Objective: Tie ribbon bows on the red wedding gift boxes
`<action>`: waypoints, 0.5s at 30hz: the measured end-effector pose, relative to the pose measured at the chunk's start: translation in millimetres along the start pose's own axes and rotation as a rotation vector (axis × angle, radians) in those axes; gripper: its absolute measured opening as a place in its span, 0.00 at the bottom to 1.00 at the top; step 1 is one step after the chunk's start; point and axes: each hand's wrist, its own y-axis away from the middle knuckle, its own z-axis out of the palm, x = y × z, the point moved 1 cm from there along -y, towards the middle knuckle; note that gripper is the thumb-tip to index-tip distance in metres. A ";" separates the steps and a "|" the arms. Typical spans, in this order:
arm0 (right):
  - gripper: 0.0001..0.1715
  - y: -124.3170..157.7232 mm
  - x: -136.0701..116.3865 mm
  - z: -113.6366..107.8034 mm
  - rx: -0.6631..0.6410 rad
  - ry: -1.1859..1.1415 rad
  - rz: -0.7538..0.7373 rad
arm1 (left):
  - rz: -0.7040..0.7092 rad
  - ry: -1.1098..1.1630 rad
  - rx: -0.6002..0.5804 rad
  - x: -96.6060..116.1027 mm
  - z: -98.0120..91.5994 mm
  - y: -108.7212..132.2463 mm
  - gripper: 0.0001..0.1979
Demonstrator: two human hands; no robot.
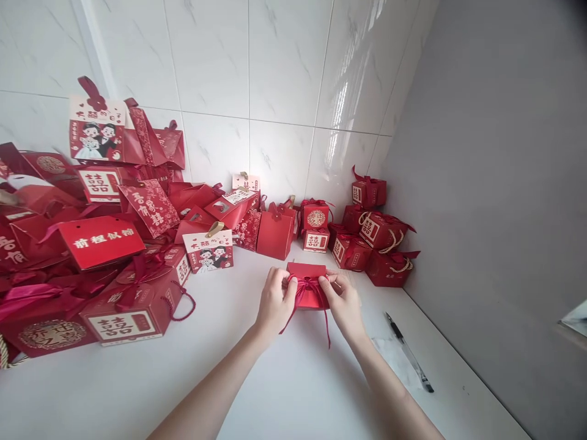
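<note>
A small red gift box (306, 272) stands on the white counter (257, 379) in front of me. A dark red ribbon (308, 287) is wound around its front, with loose ends hanging down toward me. My left hand (275, 300) pinches the ribbon at the box's left side. My right hand (343, 299) pinches the ribbon at the right side. Both hands have their fingers closed on the ribbon, and the box sits between them.
A big heap of red gift boxes and bags (101, 244) fills the left side and back. More stacked red boxes (376, 238) sit in the right corner. A black pen (408, 351) lies on the counter at right, beside a grey wall (495, 183).
</note>
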 end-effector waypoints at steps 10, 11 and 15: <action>0.22 1.6 -1.5 0.0 0.002 -0.046 -0.048 | -0.149 0.117 0.042 -0.5 1.1 -0.9 0.07; 0.21 2.0 -2.3 0.1 -0.001 -0.047 -0.054 | -0.139 0.118 0.040 -0.4 0.1 -1.2 0.07; 0.20 2.8 -2.9 0.2 -0.012 -0.073 -0.041 | -0.124 0.110 0.023 0.0 -4.1 -3.0 0.08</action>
